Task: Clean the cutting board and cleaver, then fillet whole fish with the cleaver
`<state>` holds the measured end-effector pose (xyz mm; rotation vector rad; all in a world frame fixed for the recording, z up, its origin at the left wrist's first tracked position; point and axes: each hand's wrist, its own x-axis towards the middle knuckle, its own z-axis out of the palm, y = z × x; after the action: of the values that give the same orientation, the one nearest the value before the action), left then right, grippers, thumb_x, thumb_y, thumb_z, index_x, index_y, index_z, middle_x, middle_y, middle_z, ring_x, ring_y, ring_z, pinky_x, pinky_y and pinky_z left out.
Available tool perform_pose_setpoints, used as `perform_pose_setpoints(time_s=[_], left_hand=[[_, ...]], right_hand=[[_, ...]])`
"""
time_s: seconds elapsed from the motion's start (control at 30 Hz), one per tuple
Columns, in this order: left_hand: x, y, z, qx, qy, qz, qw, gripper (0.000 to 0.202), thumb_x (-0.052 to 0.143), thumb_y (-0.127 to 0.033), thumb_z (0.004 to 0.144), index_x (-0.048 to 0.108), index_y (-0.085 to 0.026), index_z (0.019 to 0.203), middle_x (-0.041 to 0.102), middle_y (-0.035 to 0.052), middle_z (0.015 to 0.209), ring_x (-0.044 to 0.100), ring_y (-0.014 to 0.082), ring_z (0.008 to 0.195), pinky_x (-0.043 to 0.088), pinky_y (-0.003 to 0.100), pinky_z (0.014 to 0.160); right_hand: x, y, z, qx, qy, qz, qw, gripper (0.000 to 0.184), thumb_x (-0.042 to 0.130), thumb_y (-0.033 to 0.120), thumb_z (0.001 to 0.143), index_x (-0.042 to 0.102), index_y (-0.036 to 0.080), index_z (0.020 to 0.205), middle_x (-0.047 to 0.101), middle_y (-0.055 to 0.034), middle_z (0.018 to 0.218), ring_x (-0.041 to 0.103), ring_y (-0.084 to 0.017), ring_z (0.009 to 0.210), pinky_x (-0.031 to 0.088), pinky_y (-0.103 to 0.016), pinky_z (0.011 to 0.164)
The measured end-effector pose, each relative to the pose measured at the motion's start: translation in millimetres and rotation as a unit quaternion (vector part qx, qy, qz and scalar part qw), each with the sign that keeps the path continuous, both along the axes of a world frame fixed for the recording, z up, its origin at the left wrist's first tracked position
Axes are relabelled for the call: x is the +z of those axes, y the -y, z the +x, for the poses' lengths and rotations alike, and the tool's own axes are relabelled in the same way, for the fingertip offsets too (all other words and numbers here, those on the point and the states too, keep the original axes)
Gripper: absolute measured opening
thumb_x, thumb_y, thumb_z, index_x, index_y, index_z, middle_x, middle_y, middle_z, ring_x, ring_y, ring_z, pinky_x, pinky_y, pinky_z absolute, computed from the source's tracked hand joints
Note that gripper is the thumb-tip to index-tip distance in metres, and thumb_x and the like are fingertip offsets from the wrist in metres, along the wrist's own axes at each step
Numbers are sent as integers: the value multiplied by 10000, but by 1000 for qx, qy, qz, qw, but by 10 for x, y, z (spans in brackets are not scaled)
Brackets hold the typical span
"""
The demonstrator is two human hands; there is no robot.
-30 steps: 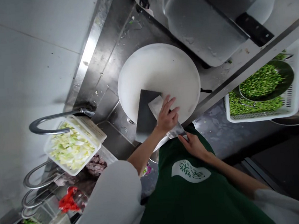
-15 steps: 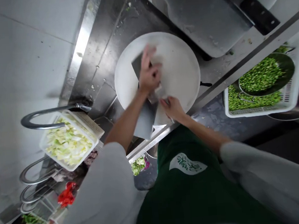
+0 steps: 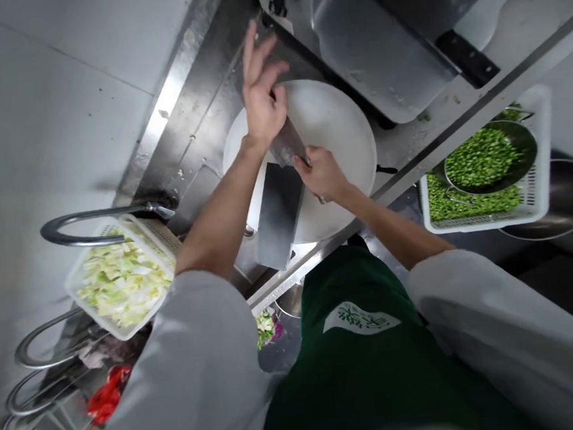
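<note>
A round white cutting board [image 3: 339,123] lies on the steel counter. On it, overhanging its near edge, rests a dark grey sharpening stone [image 3: 277,217]. A cleaver [image 3: 288,144] lies flat across the stone's far end. My right hand [image 3: 323,173] is closed round the cleaver's handle. My left hand [image 3: 258,93] rests its palm on the blade's far side, with its fingers stretched out and lifted toward the wall.
A white basket of chopped cabbage [image 3: 122,283] sits at the left under a curved tap [image 3: 91,219]. At the right, a white basket [image 3: 540,199] of chopped green vegetables holds a metal bowl [image 3: 487,157]. A steel machine housing [image 3: 391,38] stands behind the board. Red peppers [image 3: 104,398] lie lower left.
Both hands pushed the cleaver from the near end of the stone to its far end. My left hand's fingers lifted off the blade.
</note>
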<state>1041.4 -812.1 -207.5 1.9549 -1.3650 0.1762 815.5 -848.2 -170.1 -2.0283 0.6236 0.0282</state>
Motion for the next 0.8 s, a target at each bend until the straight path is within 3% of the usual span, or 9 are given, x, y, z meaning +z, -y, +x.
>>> perform_pose_setpoints(time_s=[0.07, 0.13, 0.17, 0.23, 0.33, 0.47, 0.57, 0.7, 0.8], left_hand=[[596, -91, -275, 25, 68, -67, 995, 622, 217, -618, 1091, 701, -236, 1006, 623, 26, 1455, 247, 218, 1632, 275, 495, 1348], [1147, -392, -903, 53, 119, -84, 988, 417, 314, -386, 1119, 701, -234, 1099, 679, -6, 1378, 314, 199, 1605, 261, 531, 1352], [1344, -580, -1250, 76, 134, -85, 984, 319, 394, -322, 1098, 700, -236, 1115, 683, 1, 1384, 334, 220, 1598, 293, 564, 1334], [1529, -941, -1842, 153, 125, -78, 977, 223, 494, -285, 1053, 704, -229, 1106, 700, 42, 1360, 394, 270, 1567, 329, 622, 1299], [1417, -1285, -2309, 239, 72, -30, 968, 255, 543, -318, 1025, 712, -197, 1174, 682, 118, 1397, 376, 323, 1570, 323, 655, 1280], [1216, -1449, -2515, 283, 81, -24, 956, 294, 591, -351, 1000, 727, -185, 1200, 652, 156, 1445, 352, 347, 1576, 319, 637, 1274], [1248, -1540, -2629, 287, 128, -51, 948, 293, 616, -354, 984, 739, -191, 1194, 641, 157, 1465, 363, 347, 1570, 337, 615, 1267], [1351, -1671, -2735, 300, 159, -71, 938, 314, 639, -366, 963, 738, -201, 1212, 626, 150, 1490, 363, 345, 1571, 338, 610, 1267], [1340, -1787, -2769, 328, 148, -48, 932, 361, 638, -410, 955, 735, -207, 1237, 603, 146, 1521, 320, 354, 1591, 292, 630, 1284]], right_hand=[[459, 94, -290, 35, 9, -97, 995, 290, 439, 373, 1074, 584, 158, 944, 595, -54, 732, 614, -217, 747, 389, -285, 692], [834, 88, -823, 60, 4, -189, 980, 298, 443, 377, 1064, 586, 152, 930, 607, -58, 730, 589, -212, 720, 345, -284, 667], [946, 67, -1088, 65, 9, -233, 970, 279, 465, 362, 1049, 587, 157, 905, 616, -60, 736, 575, -204, 707, 319, -284, 650], [1013, 33, -1479, 70, 31, -308, 948, 209, 530, 313, 1006, 595, 165, 874, 638, -63, 764, 561, -194, 712, 291, -293, 640], [909, 80, -1676, 58, 82, -403, 909, 125, 606, 254, 951, 617, 173, 856, 651, -66, 802, 546, -194, 756, 308, -306, 667], [856, 201, -1701, 47, 165, -473, 864, 58, 614, 164, 935, 653, 181, 894, 623, -44, 779, 503, -186, 768, 326, -314, 700], [920, 217, -1762, 59, 227, -491, 839, 162, 601, 109, 937, 685, 189, 1049, 628, -34, 813, 491, -179, 784, 332, -311, 712], [1003, 205, -1821, 66, 281, -514, 808, 253, 631, 148, 957, 685, 216, 1195, 627, -33, 842, 484, -180, 798, 353, -308, 735], [980, 171, -1830, 86, 281, -513, 807, 332, 633, 178, 972, 678, 240, 1294, 627, -37, 867, 495, -182, 816, 374, -307, 758]])
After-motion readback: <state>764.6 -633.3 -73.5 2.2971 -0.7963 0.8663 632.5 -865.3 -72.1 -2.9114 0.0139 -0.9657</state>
